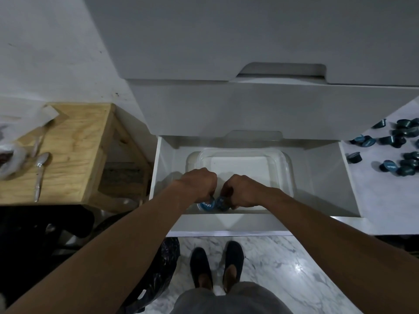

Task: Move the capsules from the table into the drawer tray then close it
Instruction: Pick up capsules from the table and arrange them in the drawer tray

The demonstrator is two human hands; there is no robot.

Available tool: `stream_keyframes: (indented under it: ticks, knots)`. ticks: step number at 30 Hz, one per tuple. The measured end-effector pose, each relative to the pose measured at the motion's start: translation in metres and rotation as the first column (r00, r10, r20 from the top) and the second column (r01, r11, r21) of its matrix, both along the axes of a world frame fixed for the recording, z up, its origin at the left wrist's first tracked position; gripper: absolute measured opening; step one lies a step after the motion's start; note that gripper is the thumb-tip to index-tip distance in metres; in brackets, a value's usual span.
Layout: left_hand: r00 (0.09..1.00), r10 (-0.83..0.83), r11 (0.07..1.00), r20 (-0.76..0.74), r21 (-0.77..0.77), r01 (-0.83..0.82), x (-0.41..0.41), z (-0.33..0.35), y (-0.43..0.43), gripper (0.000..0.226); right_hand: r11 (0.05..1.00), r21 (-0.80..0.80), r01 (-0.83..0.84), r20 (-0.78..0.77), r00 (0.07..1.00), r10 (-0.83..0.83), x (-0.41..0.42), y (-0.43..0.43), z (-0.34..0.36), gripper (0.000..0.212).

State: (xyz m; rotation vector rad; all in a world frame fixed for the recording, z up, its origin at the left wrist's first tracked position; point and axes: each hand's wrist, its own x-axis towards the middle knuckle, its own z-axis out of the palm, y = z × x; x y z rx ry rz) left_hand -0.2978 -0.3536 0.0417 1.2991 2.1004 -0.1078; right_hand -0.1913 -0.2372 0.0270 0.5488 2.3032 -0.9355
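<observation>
A white drawer (347,189) stands pulled out below me, with a clear plastic tray (283,159) inside it. Both hands reach down into the near end of the tray. My left hand (197,182) is closed around a blue capsule (205,206) whose lid faces up. My right hand (241,191) grips a second dark blue capsule (221,203) right beside it. The two capsules touch or nearly touch at the tray's front edge. Several more dark blue capsules (394,143) lie scattered on the marble table (385,196) to the right of the drawer.
A wooden stool (74,155) stands at the left with a spoon (40,171) and a plastic bag (9,159) on it. A black bin bag (158,268) sits by my feet on the marble floor. Closed white drawers rise above the open one.
</observation>
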Motion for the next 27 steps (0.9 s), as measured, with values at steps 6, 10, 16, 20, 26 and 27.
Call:
stream_keyframes:
  ticks: [6,10,16,20,26,27]
  knots:
    - [0.997,0.006,0.995,-0.079,0.102,0.002,0.000,0.007,0.007,0.033,0.987,0.129,0.097,-0.100,0.991,-0.085,0.005,0.007,0.012,0.032]
    - [0.981,0.006,0.970,-0.196,0.239,0.042,0.016,0.029,0.028,0.033,0.892,0.332,0.306,-0.284,0.934,-0.214,0.030,0.022,0.040,0.033]
    - [0.934,-0.006,0.858,-0.357,0.478,0.189,0.073,0.082,0.076,0.030,0.663,0.548,0.510,-0.501,0.835,-0.228,0.096,0.055,0.087,0.031]
    - [0.898,0.033,0.749,-0.438,0.605,0.268,0.124,0.106,0.103,0.029,0.555,0.546,0.627,-0.595,0.757,-0.269,0.156,0.078,0.107,0.036]
    - [0.883,0.068,0.613,-0.464,0.718,0.330,0.213,0.125,0.134,0.025,0.458,0.573,0.680,-0.658,0.714,-0.238,0.260,0.101,0.129,0.036]
    - [0.880,0.062,0.603,-0.470,0.721,0.342,0.228,0.127,0.139,0.025,0.453,0.570,0.685,-0.662,0.710,-0.241,0.276,0.105,0.130,0.037]
